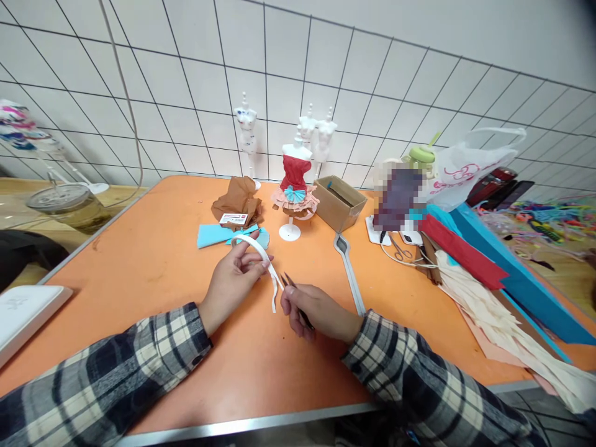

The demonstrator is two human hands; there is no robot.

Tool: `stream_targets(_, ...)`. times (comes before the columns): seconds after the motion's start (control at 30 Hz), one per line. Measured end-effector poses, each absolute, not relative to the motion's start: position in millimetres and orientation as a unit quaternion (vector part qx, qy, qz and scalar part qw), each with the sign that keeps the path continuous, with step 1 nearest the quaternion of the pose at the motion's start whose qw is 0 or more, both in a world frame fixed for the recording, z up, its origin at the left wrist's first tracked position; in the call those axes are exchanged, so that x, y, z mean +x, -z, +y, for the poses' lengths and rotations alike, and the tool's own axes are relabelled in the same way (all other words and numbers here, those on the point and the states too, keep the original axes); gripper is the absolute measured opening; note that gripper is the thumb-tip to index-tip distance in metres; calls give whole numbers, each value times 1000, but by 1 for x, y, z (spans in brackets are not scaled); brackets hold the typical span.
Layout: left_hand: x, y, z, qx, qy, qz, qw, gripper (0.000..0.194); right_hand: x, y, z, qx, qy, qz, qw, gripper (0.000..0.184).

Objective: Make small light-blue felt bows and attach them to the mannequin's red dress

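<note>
My left hand [236, 276] pinches a curved loop of narrow white tape [255, 244] between thumb and fingers, above the orange table. One end of the tape hangs down, and another stretch runs to my right hand [310, 307]. That hand is closed around a pair of dark thread snips [287, 280], their two pointed tips slightly apart beside the tape. Beyond my hands stands a small white dress form [289, 231] wearing a red bodice [297, 172] and a ruffled pink and brown skirt with a blue bow [295, 195].
Brown crepe paper [237, 198] and folded blue paper [212, 236] lie behind my left hand. A cardboard box [339, 205] stands at the back. Scissors [401, 251], a white cable and coloured paper strips [484, 298] are on the right. A white box [32, 316] sits at left.
</note>
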State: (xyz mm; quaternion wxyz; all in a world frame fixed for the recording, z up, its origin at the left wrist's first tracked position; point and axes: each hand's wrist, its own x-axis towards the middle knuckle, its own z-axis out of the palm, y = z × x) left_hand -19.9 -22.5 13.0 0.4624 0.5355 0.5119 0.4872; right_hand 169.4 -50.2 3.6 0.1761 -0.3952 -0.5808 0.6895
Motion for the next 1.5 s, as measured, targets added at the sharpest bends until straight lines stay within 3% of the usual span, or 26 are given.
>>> stream_targets(0.2, -19, -14, -21, 529, -494, 531, 441, 40, 166, -4, -50, -420, -670, -593, 152, 34)
stream_targets(0.33, -21, -15, -23, 525, -497, 517, 458, 47, 169, -6, -51, -453, -646, -578, 212, 30)
stream_targets(0.47, -23, -17, -24, 520, -495, 520, 463, 47, 172, -10, -52, -400, -725, -529, 187, 26)
stream_targets(0.63, -23, -21, -26, 518, -515, 519, 444, 47, 173, -10, -52, -348, -785, -489, 154, 34)
stream_targets(0.93, -22, -19, -26, 509, -509, 514, 467, 50, 172, -10, -51, -349, -701, -598, 169, 44)
stream_targets(1.5, -23, -19, -28, 494, -508, 510, 487, 43, 170, -2, -51, -425, -583, -668, 182, 30)
